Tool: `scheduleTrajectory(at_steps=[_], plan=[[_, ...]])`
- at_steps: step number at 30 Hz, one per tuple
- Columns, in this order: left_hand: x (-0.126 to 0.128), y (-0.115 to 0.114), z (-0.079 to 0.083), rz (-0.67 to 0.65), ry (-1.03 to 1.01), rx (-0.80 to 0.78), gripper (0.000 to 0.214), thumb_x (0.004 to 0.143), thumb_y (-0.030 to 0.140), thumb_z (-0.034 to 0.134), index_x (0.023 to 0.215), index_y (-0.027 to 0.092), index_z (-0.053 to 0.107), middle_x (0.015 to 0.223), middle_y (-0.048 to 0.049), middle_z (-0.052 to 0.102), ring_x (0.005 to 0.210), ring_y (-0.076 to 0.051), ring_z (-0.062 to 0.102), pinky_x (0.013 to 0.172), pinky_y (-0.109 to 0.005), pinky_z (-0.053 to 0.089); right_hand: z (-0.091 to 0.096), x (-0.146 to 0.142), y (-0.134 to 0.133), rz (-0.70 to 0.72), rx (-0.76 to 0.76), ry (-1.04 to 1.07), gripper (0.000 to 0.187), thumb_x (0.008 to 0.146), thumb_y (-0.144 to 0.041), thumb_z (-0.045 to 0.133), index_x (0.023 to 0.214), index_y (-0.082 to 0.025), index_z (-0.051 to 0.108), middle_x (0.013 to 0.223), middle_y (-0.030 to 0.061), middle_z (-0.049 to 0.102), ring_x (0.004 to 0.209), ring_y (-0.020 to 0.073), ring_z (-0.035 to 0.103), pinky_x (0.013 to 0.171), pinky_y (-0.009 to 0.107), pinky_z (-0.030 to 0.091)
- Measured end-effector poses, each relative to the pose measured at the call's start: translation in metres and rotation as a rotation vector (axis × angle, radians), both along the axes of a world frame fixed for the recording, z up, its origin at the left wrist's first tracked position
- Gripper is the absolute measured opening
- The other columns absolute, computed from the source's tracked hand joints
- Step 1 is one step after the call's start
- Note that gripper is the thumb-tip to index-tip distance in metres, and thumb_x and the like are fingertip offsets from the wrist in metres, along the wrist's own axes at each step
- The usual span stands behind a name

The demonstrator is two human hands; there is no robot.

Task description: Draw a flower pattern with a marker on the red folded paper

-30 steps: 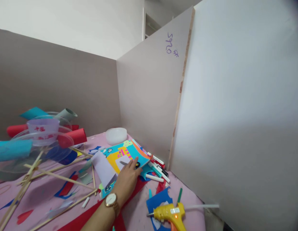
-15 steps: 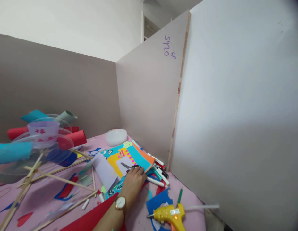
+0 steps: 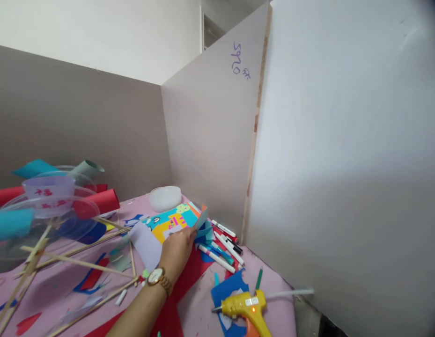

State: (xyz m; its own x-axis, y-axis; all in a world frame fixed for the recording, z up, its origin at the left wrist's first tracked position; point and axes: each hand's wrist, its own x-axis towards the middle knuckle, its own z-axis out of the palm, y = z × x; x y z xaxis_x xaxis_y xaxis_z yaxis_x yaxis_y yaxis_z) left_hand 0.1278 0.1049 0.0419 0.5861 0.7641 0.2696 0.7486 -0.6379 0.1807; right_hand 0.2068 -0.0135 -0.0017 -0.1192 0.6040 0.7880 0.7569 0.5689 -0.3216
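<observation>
My left hand [image 3: 177,248], a watch on its wrist, reaches in from the bottom and pinches the right edge of a colourful paper pad [image 3: 168,222]. That edge is lifted, so the blue and orange sheets [image 3: 202,220] stand up off the pink table [image 3: 203,313]. Several marker pens [image 3: 222,245] lie just right of the hand against the partition. A folded lilac paper [image 3: 145,243] lies to its left. My right hand is out of view.
A yellow glue gun [image 3: 247,309] with a lit lamp lies on blue scraps at the front right. A white bowl [image 3: 164,197] sits at the back corner. Wooden sticks [image 3: 73,260], paper rolls [image 3: 98,201] and clear plastic lids [image 3: 48,210] crowd the left. Partition boards [image 3: 210,140] close in the back and right.
My hand slid from the scissors on the pad to the pad's right edge and raised it. The scissors no longer show. The view shifted slightly left.
</observation>
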Motion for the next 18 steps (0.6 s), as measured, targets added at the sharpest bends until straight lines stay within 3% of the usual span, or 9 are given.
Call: scheduleTrajectory(at_steps=[12,18], plan=[[-0.011,0.010,0.012,0.091,0.011,0.063,0.022,0.094,0.030,0.047,0.105,0.015,0.060,0.095,-0.0046,0.065,0.086,-0.018,0.064,0.080,-0.040,0.051,-0.012,-0.003,-0.001,-0.044,0.035,0.055,0.019,0.096,-0.030,0.048,0.094,-0.018,0.063,0.089,0.0008,0.065,0.065,0.0104,0.061,0.056,0.022,0.052],[-0.005,0.001,0.007,0.062,0.056,0.064,0.021,0.094,0.028,0.048,0.106,0.016,0.060,0.097,-0.0047,0.066,0.087,-0.018,0.064,0.079,-0.039,0.051,-0.005,0.000,0.002,-0.109,0.059,0.065,0.019,0.096,-0.030,0.047,0.098,-0.019,0.063,0.098,0.0024,0.064,0.074,0.0131,0.063,0.063,0.025,0.054]])
